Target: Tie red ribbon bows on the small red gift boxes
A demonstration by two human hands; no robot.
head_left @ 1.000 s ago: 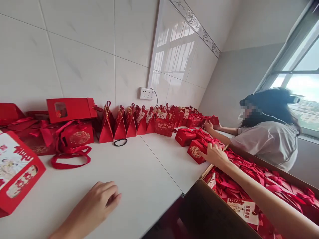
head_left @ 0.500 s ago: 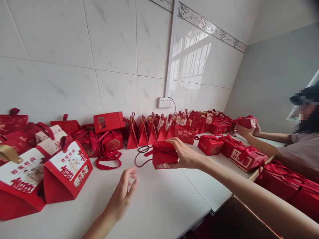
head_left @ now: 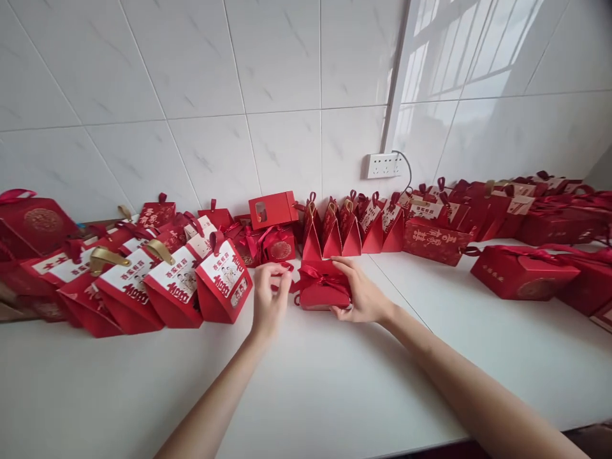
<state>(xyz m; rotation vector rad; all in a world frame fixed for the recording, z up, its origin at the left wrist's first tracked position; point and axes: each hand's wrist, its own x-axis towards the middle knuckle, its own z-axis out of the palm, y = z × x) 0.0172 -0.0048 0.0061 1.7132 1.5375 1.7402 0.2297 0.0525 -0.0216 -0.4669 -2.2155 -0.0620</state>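
A small red gift box (head_left: pixel 322 292) with a red ribbon bow on top rests on the white counter (head_left: pixel 306 382), straight ahead of me. My right hand (head_left: pixel 362 294) grips its right side, thumb over the top. My left hand (head_left: pixel 269 301) is at the box's left end, fingers pinched on the red ribbon (head_left: pixel 285 280) that trails from it. Both forearms reach in from the bottom edge.
Red gift boxes and triangular bags (head_left: pixel 349 231) line the tiled wall. White-labelled red boxes (head_left: pixel 222 287) crowd the left. More flat red boxes (head_left: pixel 523 274) lie at the right. A wall socket (head_left: pixel 382 166) with a cable sits above the row.
My right hand carried the red box from the right side to in front of me and set it on the counter. My left hand rose to take the ribbon. The view turned left.
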